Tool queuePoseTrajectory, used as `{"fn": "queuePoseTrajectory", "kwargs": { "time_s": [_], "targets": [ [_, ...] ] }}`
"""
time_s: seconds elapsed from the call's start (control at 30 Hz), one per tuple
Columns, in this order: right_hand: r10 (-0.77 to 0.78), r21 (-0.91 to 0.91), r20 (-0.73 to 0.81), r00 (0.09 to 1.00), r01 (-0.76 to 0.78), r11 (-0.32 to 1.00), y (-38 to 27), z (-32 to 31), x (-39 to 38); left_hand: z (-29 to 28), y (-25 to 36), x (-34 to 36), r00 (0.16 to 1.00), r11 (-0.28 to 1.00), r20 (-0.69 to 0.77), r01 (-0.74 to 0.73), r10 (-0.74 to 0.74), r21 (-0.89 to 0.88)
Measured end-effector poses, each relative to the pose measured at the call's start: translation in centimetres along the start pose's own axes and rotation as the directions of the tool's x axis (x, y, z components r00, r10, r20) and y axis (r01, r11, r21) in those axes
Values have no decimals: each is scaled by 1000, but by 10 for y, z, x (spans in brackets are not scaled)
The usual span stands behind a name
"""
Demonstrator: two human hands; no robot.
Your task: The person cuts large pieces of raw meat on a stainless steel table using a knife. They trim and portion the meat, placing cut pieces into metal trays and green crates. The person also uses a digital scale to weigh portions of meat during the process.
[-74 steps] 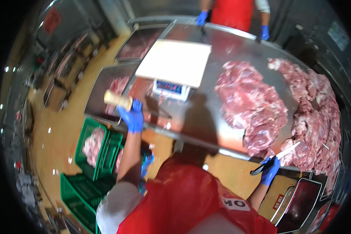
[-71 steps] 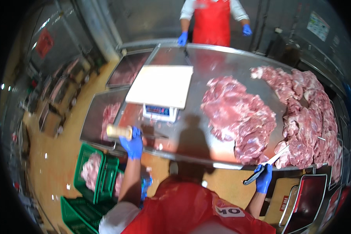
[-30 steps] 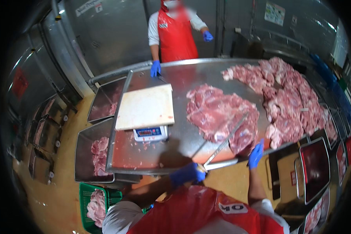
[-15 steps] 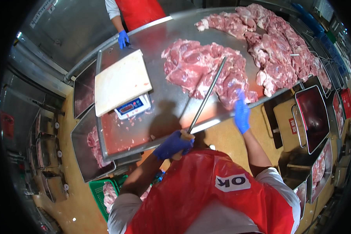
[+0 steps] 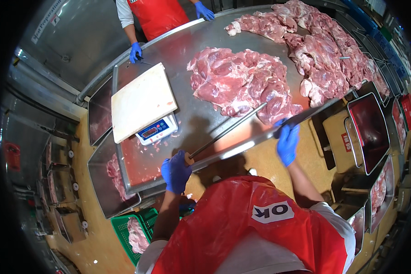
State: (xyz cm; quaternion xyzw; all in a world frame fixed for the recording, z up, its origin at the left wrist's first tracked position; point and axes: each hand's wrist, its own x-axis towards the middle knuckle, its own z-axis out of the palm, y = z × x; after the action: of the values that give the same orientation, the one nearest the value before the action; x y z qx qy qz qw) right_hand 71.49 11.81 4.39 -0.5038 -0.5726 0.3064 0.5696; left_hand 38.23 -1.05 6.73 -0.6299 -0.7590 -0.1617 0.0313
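My left hand (image 5: 176, 171), in a blue glove, grips the wooden handle (image 5: 187, 159) of a long sharpening steel (image 5: 228, 130). Its rod slants up to the right toward a broad slab of raw meat (image 5: 235, 80). At the table's near edge, my right hand (image 5: 287, 144), also gloved blue, is closed on the black handle of a knife (image 5: 302, 116), whose blurred, darkened blade points up to the right. Left of the meat, a white board (image 5: 144, 98) rests on a scale (image 5: 153, 132) with a blue display panel. Small scraps lie around the scale.
The steel table (image 5: 201, 32) holds more meat (image 5: 319, 68) at right. A co-worker (image 5: 155, 18) in a red apron stands across it. Steel bins (image 5: 96, 173) flank the table at left; green crates (image 5: 123, 223) sit on the floor below. Metal bins and trolleys (image 5: 367, 137) stand at right.
My right hand held the knife earlier, appeared spread or blurred afterwards, and now grips it at the edge. The steel came from my left to centre and now tilts lower. My view has shifted.
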Motion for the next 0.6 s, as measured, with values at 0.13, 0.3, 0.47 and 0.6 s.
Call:
{"fn": "queuePoseTrajectory", "kwargs": {
  "time_s": [0.13,0.3,0.47,0.6],
  "targets": [
    [-244,-228,771,588,613,756,56,20,-66,-32,16,30,982,993,-154,-102,111,66],
    [-509,-305,213,834,551,777,-31,37,42,-67,32,53,934,987,-320,-146,159,64],
    [-170,301,-87,982,188,935,-99,38,67,-92,46,57,899,978,-386,-170,206,124],
    [263,-390,919,295,567,726,69,10,-29,-102,51,68,978,919,54,209,-203,-333]
  ]
}}
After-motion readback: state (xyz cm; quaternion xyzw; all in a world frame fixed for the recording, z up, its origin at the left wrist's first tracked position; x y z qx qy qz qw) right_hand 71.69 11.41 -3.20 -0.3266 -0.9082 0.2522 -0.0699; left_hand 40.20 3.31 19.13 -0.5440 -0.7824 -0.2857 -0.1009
